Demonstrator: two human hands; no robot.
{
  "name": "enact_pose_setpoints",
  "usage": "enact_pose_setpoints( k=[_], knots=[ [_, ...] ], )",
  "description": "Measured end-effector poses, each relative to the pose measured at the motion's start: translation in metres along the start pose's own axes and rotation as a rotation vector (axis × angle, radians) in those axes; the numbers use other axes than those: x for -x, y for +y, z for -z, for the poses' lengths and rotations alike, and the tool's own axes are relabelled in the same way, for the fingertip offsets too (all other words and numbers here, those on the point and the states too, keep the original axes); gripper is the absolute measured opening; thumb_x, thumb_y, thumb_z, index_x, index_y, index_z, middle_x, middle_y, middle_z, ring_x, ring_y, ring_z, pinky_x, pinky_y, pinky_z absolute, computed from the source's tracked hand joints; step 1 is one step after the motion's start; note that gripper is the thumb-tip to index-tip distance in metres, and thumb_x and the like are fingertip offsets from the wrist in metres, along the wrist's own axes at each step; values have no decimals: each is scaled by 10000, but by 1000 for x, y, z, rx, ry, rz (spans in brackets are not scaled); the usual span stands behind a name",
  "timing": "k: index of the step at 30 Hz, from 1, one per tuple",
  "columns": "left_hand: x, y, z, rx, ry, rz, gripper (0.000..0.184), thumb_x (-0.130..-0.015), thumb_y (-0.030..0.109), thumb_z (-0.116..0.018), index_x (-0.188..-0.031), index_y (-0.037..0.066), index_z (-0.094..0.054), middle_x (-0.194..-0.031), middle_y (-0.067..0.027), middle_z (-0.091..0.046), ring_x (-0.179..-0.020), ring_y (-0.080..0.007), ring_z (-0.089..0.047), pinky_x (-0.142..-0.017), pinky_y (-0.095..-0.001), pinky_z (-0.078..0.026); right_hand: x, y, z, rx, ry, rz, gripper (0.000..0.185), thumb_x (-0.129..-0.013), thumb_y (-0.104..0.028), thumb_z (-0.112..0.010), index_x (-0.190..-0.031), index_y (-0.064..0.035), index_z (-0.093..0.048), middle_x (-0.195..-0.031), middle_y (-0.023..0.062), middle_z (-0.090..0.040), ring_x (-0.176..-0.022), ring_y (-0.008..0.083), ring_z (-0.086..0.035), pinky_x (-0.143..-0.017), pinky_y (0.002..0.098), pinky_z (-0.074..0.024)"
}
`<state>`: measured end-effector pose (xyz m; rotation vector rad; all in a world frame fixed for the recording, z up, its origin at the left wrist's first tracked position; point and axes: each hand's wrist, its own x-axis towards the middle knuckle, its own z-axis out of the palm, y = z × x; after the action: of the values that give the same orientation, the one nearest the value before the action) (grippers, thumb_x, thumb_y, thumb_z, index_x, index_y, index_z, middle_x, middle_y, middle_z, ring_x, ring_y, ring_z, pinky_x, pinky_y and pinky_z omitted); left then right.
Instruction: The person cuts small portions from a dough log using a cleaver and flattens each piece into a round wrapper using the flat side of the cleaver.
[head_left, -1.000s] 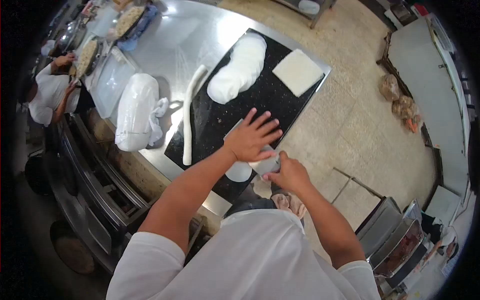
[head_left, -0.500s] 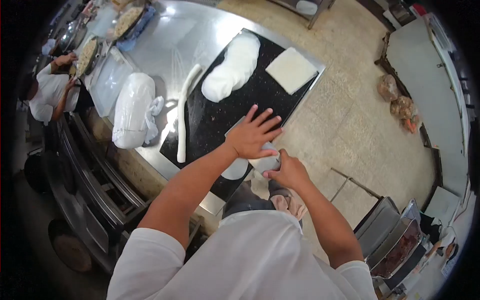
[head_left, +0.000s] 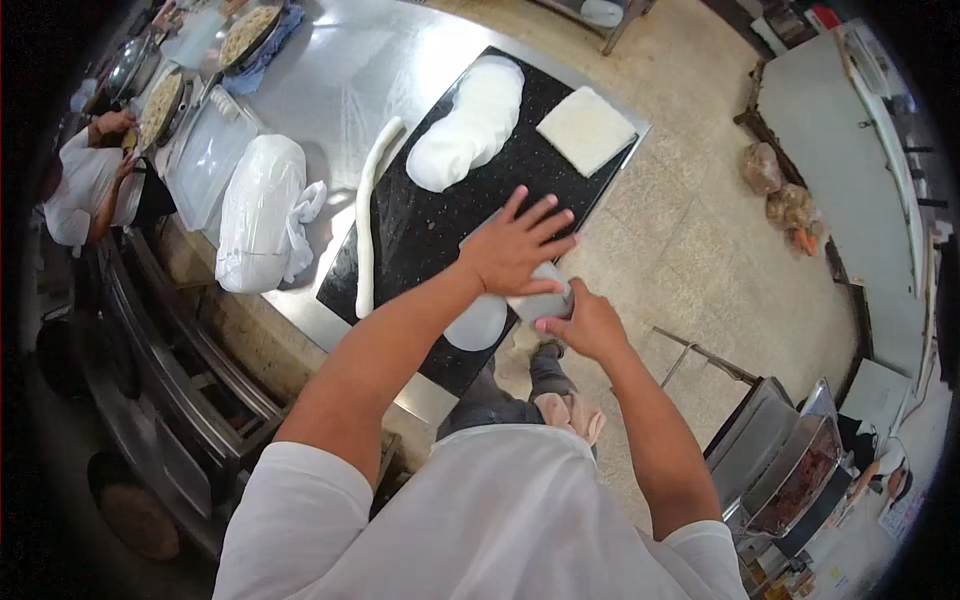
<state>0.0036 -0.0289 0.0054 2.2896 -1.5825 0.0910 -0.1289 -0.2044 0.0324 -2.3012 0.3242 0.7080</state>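
My left hand lies flat with fingers spread, over a pale flat piece at the edge of the black slab. Close beside it, my right hand grips the edge of a thin white dough sheet between thumb and fingers. A round white dough disc lies just left of the hands. Farther up the slab are a row of overlapping white discs and a square white slab. A long dough rope rests along the left side.
A plastic-wrapped white bundle sits on the steel table. At the upper left a person handles a pan near a clear plastic lid. Trays stand at the lower right, and bags lie by the right wall.
The view has shifted slightly. Both hands remain close together at the slab's edge, with the right hand a little farther right and its held sheet still in its grip.
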Motion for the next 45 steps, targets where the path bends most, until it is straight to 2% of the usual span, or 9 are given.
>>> enact_pose_setpoints(
  k=[5, 7, 9, 16, 20, 27, 34, 37, 45],
  knots=[
    [-2, 3, 40, 114, 115, 302, 671, -880, 595, -693, -1354, 128, -609, -1364, -184, -614, -1330, -392, -538, -1137, -527, -395, 32, -8, -23, -12, 166, -39, 631, -841, -371, -822, -1220, 4, -484, -933, 296, -712, -921, 477, -706, -753, 523, -551],
    [11, 12, 66, 385, -411, 805, 700, -858, 652, -691, -1268, 86, -659, -1174, -231, -701, -1168, -418, -653, -1001, -533, -507, 77, 2, -55, -152, 120, -6, 598, -875, -350, -784, -1231, 4, -460, -937, 319, -700, -900, 496, -701, -739, 532, -549],
    [54, 16, 52, 544, -529, 674, 767, -805, 769, -658, -988, 30, -745, -932, -235, -739, -974, -422, -721, -879, -526, -563, 121, 18, -70, -76, 15, -36, 594, -882, -318, -769, -1260, 17, -456, -932, 320, -699, -901, 501, -698, -736, 524, -550],
    [119, 47, 34, 714, 172, 966, 297, -871, 216, -801, -1061, 9, -706, -855, -176, -743, -767, -297, -740, -685, -374, -564, 120, 13, -31, -1, 8, -73, 508, -904, -276, -743, -1248, 33, -533, -922, 303, -706, -902, 488, -695, -758, 529, -544],
    [118, 62, 38, 716, 209, 1058, 268, -880, 188, -768, -1085, 30, -700, -918, -222, -741, -826, -388, -736, -727, -441, -579, 25, -20, -24, -45, 137, 106, 432, -919, -243, -724, -1210, 21, -544, -927, 300, -707, -901, 492, -695, -766, 548, -543],
    [117, 70, 67, 802, 288, 1099, 293, -930, 136, -742, -1198, 23, -702, -941, -123, -750, -817, -150, -710, -729, -284, -552, 20, -17, -48, 58, -302, 330, 440, -908, -280, -726, -1189, 12, -555, -947, 295, -708, -908, 495, -693, -788, 549, -543],
    [55, -31, 80, 1149, 919, 1342, 332, -1052, 163, -585, -1355, 32, -615, -1103, -38, -688, -880, -94, -627, -738, -266, -521, 14, 44, 26, 6, -334, 369, 365, -891, -273, -750, -1095, -3, -615, -910, 262, -713, -847, 474, -693, -749, 527, -543],
    [61, -67, 55, 352, 644, 1343, 425, -992, 183, -654, -1376, 7, -606, -1188, -140, -700, -950, -237, -696, -824, -364, -554, 10, 47, 63, -103, -295, 240, 328, -908, -263, -748, -1078, -8, -629, -876, 247, -715, -812, 450, -699, -707, 492, -540],
    [140, 37, 58, -307, 585, 1178, 378, -870, 196, -792, -1182, 24, -668, -1171, -168, -669, -1108, -371, -623, -992, -453, -479, -90, 33, 74, -1005, 158, 177, 215, -1043, -284, -617, -1037, -81, -547, -764, 33, -593, -602, 142, -584, -539, 305, -493]
  ],
)
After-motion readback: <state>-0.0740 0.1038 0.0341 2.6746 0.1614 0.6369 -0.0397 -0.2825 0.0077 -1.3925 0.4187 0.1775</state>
